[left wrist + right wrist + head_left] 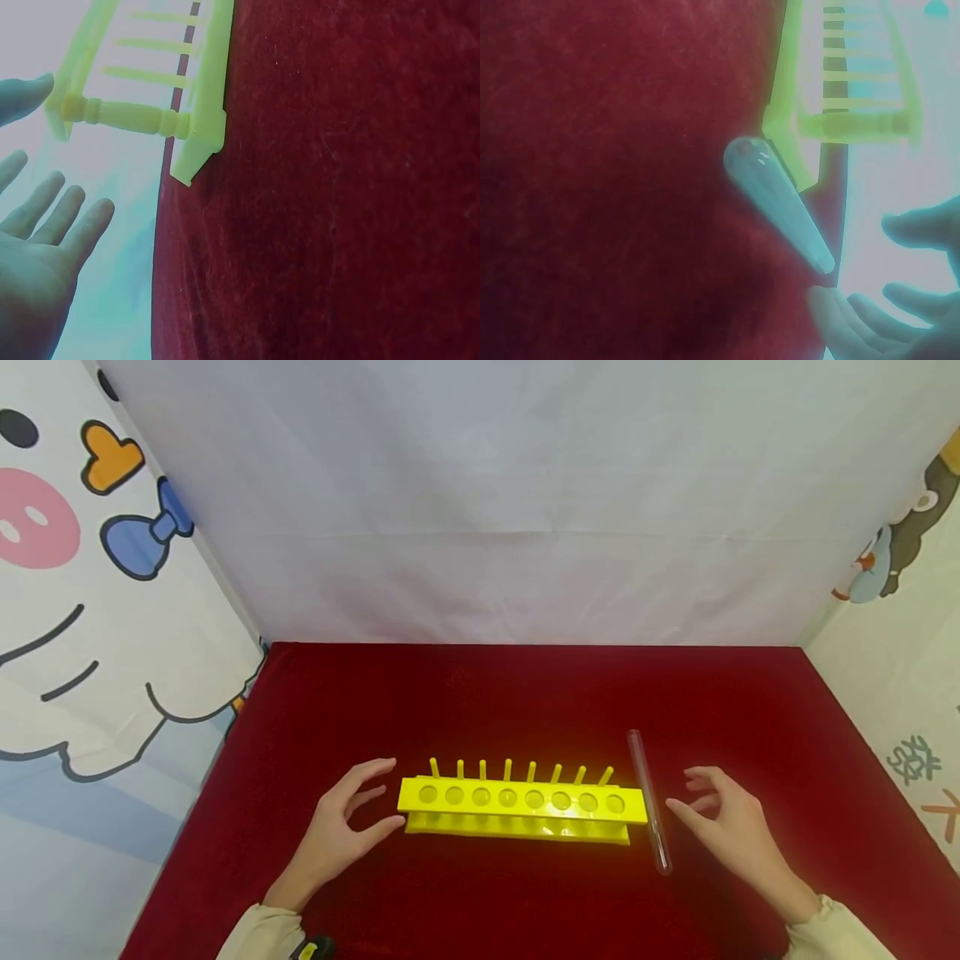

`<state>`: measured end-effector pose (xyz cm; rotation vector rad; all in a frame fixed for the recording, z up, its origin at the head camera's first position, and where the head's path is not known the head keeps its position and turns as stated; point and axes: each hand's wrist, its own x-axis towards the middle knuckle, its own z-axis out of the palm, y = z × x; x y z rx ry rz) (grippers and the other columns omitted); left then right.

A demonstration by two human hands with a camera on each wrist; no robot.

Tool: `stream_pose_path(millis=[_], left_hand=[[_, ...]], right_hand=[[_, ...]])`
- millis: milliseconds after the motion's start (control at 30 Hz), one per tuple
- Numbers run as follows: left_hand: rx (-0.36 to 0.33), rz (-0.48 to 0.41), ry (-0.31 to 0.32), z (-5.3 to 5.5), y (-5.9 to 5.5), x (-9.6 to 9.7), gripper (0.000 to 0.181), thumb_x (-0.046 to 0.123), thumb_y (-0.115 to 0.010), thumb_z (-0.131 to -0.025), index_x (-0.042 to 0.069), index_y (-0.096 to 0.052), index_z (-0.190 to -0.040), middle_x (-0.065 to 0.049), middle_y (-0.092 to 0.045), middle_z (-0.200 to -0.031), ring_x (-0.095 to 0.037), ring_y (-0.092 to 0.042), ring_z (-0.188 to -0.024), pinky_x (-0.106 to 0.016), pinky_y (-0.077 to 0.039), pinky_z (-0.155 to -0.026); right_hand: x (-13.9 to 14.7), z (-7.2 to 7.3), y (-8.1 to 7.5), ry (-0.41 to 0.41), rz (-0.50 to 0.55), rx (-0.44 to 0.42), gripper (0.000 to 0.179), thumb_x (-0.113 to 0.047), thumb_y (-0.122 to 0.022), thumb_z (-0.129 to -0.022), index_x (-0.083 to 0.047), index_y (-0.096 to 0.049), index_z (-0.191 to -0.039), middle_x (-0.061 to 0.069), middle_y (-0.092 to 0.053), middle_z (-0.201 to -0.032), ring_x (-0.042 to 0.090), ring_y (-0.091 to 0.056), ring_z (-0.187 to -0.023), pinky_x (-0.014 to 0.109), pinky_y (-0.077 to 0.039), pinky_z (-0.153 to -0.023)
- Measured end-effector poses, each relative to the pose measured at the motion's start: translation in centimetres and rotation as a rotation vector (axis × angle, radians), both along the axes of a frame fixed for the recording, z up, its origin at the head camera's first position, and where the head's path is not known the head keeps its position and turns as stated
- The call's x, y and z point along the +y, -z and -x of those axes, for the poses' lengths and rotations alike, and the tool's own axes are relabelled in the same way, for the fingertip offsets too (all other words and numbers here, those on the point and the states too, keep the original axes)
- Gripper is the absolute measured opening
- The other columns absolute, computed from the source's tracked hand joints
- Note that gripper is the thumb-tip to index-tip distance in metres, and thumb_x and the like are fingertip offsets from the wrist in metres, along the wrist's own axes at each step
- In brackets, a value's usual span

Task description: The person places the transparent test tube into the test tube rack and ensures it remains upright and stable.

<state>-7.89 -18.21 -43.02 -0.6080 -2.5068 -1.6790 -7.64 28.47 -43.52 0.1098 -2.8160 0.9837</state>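
A yellow test tube rack (521, 806) stands upright on the red cloth, with a row of round holes on top and several pegs along its back. Beside its right end lies a clear glass test tube (649, 802), its rounded end toward the person. My left hand (341, 822) is at the rack's left end, fingers spread and thumb tip right by the corner; in the left wrist view the rack's end post (127, 116) shows near the thumb. To the right of the tube, my right hand (723, 822) hovers with relaxed fingers and holds nothing.
The red cloth (480, 710) covers the table up to a pale back curtain (525, 527). A printed cartoon curtain (97, 635) borders the left side, and another printed panel (900, 693) the right.
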Motion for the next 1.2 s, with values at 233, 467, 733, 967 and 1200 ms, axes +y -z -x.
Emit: stream_pose_path(millis=[233,467,733,967,1200], left_hand=[[-0.014,-0.024,0.017,0.2,0.1,0.3,0.063,-0.001,-0.076,-0.077,0.003,-0.047,-0.134,-0.012,-0.047,-0.135,-0.030,-0.045,-0.123,-0.044,-0.045,-0.095],[-0.001,-0.069,0.055,0.7,0.9,0.4,0.060,-0.004,-0.074,-0.078,-0.001,-0.047,-0.132,-0.014,-0.048,-0.133,-0.029,-0.046,-0.121,-0.046,-0.045,-0.094],[-0.075,-0.113,0.046,1.5,3.6,0.2,0.056,0.002,-0.075,-0.079,0.012,-0.053,-0.130,-0.014,-0.051,-0.130,-0.028,-0.052,-0.114,-0.044,-0.049,-0.089],[-0.090,-0.126,0.039,1.7,4.1,0.4,0.052,0.003,-0.076,-0.079,0.006,-0.055,-0.127,-0.013,-0.055,-0.126,-0.026,-0.054,-0.110,-0.033,-0.053,-0.085],[-0.102,-0.123,0.025,1.8,4.0,0.5,0.048,0.006,-0.077,-0.079,0.004,-0.058,-0.123,-0.005,-0.059,-0.118,-0.022,-0.056,-0.104,-0.030,-0.055,-0.080]], right_hand=[[-0.1,1.0,0.0,-0.029,0.014,-0.061,0.046,-0.023,-0.075,-0.083,0.001,-0.055,-0.117,0.017,-0.063,-0.100,0.020,-0.063,-0.074,0.025,-0.052,-0.059],[-0.4,1.8,0.2,-0.049,0.018,-0.102,0.046,-0.022,-0.075,-0.082,0.002,-0.055,-0.116,0.017,-0.063,-0.098,0.023,-0.063,-0.076,0.029,-0.053,-0.061],[-0.8,2.5,0.6,-0.068,0.075,-0.169,0.049,-0.020,-0.075,-0.083,0.005,-0.052,-0.118,0.020,-0.061,-0.099,0.024,-0.063,-0.075,0.027,-0.055,-0.054],[-1.2,3.3,1.1,-0.074,0.134,-0.239,0.051,-0.016,-0.073,-0.083,0.009,-0.048,-0.120,0.021,-0.060,-0.094,0.022,-0.063,-0.070,0.028,-0.054,-0.046],[-1.7,4.2,1.3,-0.050,0.091,-0.267,0.053,-0.019,-0.073,-0.083,0.011,-0.047,-0.120,0.016,-0.061,-0.084,0.017,-0.057,-0.049,0.029,-0.052,-0.044]])
